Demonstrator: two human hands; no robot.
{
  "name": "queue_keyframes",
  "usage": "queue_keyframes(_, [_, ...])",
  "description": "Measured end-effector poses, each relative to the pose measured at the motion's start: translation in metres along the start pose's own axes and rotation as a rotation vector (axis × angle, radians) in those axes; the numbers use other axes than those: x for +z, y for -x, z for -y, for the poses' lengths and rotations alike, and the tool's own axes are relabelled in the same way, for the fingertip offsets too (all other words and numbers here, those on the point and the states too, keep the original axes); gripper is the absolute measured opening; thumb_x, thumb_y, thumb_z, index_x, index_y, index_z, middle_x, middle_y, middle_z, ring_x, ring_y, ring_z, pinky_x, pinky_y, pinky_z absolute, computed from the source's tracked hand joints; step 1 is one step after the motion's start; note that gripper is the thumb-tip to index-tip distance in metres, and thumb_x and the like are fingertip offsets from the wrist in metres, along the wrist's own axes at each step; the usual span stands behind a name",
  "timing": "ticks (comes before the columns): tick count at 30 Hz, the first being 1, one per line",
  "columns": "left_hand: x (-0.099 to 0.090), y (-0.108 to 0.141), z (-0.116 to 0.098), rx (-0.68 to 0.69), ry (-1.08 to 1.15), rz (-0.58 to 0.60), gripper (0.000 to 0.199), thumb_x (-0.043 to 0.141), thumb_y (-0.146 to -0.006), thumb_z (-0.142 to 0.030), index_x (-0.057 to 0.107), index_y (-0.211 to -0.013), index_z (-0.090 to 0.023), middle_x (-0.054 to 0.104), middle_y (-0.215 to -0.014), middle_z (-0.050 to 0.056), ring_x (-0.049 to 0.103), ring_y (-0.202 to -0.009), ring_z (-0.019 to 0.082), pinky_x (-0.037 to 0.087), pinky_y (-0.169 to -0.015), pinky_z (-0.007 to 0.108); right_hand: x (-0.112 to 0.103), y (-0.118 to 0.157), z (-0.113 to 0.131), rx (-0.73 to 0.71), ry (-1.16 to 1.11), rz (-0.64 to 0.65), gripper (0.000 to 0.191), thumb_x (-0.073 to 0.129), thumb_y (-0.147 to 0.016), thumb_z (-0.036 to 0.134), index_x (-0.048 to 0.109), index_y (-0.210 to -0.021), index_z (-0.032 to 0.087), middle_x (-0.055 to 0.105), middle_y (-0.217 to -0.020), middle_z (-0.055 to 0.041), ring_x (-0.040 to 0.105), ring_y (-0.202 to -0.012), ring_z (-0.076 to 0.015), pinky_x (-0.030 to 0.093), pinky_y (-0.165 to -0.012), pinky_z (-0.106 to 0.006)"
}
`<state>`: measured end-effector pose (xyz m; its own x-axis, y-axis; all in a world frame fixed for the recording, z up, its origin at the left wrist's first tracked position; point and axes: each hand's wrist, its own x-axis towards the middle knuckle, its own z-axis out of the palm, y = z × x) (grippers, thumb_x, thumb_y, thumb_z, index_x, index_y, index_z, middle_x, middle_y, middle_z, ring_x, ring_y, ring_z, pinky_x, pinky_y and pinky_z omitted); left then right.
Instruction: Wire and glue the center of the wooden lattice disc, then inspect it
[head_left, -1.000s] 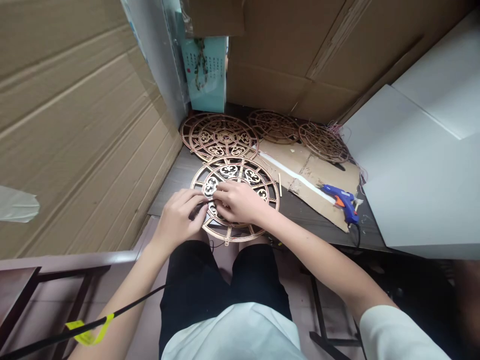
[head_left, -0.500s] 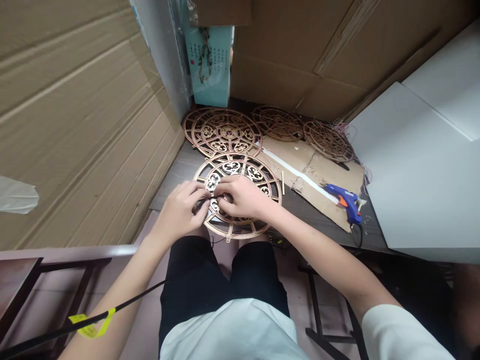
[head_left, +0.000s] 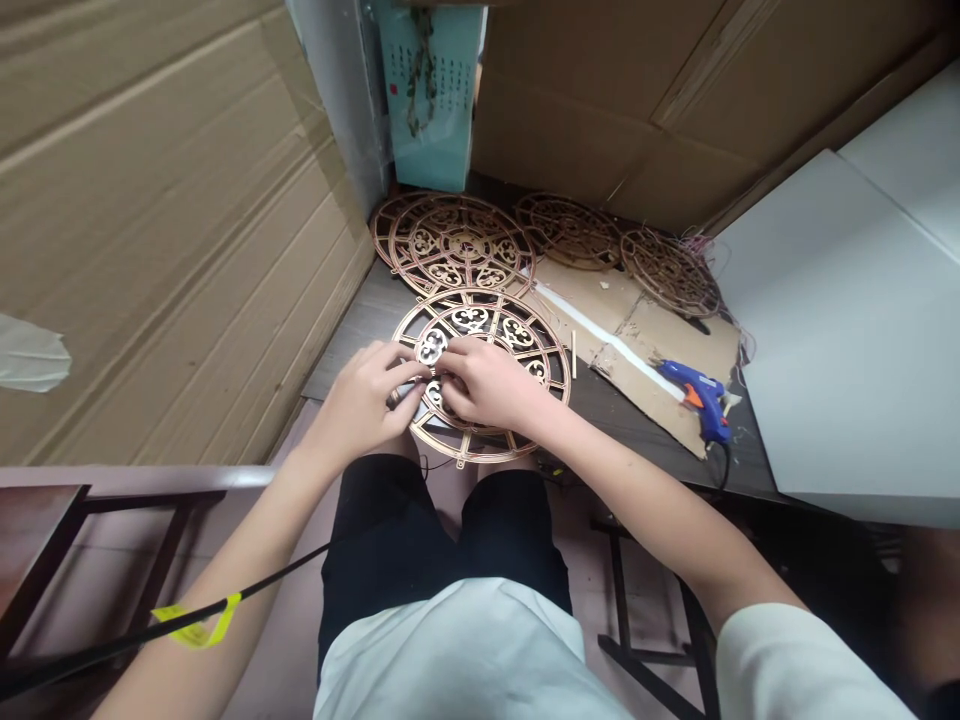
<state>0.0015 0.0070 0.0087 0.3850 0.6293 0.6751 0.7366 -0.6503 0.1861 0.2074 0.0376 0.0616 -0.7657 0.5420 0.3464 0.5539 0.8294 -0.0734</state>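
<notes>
A round openwork disc [head_left: 517, 332], wood-coloured with scroll cut-outs and thin reddish lines along its rings, lies at the table's front edge and juts out over my lap. My left hand [head_left: 375, 395] is at its left rim, thumb and forefinger pinched together. From the other side my right hand [head_left: 487, 382] rests over the disc with its fingers curled into a pinch. The fingertips of both hands nearly meet at the left part of the disc. Whatever small piece they grip there is hidden by the fingers.
Similar discs [head_left: 465, 245] overlap behind. Two darker discs [head_left: 574, 235] [head_left: 671, 275] lie farther right, with loose thin wires. A blue glue gun [head_left: 701, 395] rests on a cardboard sheet [head_left: 645, 325], near a small stick [head_left: 574, 353]. Cardboard walls [head_left: 187, 250] and a white panel [head_left: 840, 350] enclose the table.
The view has tilted slightly, so the tabletop appears a little higher and farther right. Both hands stay pinched at the same part of the disc, with only small finger movements.
</notes>
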Motion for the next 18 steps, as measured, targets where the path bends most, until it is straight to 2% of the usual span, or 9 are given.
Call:
queue_keyframes(7, [-0.007, -0.005, -0.005, -0.025, -0.023, 0.069, 0.020, 0.053, -0.093, -0.023, 0.070, -0.101, -0.017, 0.066, -0.105, 0.011, 0.057, -0.096, 0.028, 0.048, -0.088, 0.046, 0.001, 0.002, -0.006, 0.006, -0.058, -0.035, 0.021, 0.051, -0.087, 0.010, 0.071, -0.089, 0.013, 0.061, -0.087, -0.0069, 0.056, -0.083, -0.0195, 0.042, -0.078, -0.031])
queue_keyframes(12, [-0.011, -0.015, -0.004, -0.091, 0.040, 0.097, 0.022, 0.051, -0.092, -0.025, 0.072, -0.094, -0.017, 0.070, -0.100, 0.010, 0.060, -0.096, 0.027, 0.049, -0.085, 0.042, 0.004, 0.002, -0.008, 0.030, -0.109, -0.090, 0.017, 0.056, -0.085, 0.010, 0.072, -0.086, 0.015, 0.064, -0.085, -0.0046, 0.059, -0.083, -0.0176, 0.046, -0.080, -0.029])
queue_keyframes(15, [-0.014, -0.025, -0.001, -0.195, 0.103, 0.100, 0.016, 0.058, -0.085, -0.025, 0.071, -0.079, -0.019, 0.072, -0.082, 0.006, 0.063, -0.082, 0.024, 0.048, -0.074, 0.037, 0.004, 0.004, -0.005, 0.108, -0.093, -0.176, 0.012, 0.061, -0.090, 0.018, 0.071, -0.084, 0.016, 0.066, -0.090, -0.0063, 0.061, -0.086, -0.0188, 0.047, -0.081, -0.031])
queue_keyframes(18, [-0.017, -0.030, -0.002, -0.319, 0.197, 0.111, 0.008, 0.066, -0.078, -0.025, 0.071, -0.077, -0.020, 0.071, -0.072, 0.001, 0.064, -0.064, 0.018, 0.048, -0.065, 0.032, -0.005, 0.017, -0.003, 0.231, -0.035, -0.292, 0.012, 0.063, -0.093, 0.025, 0.071, -0.090, 0.016, 0.067, -0.097, -0.0093, 0.061, -0.094, -0.0238, 0.046, -0.085, -0.037])
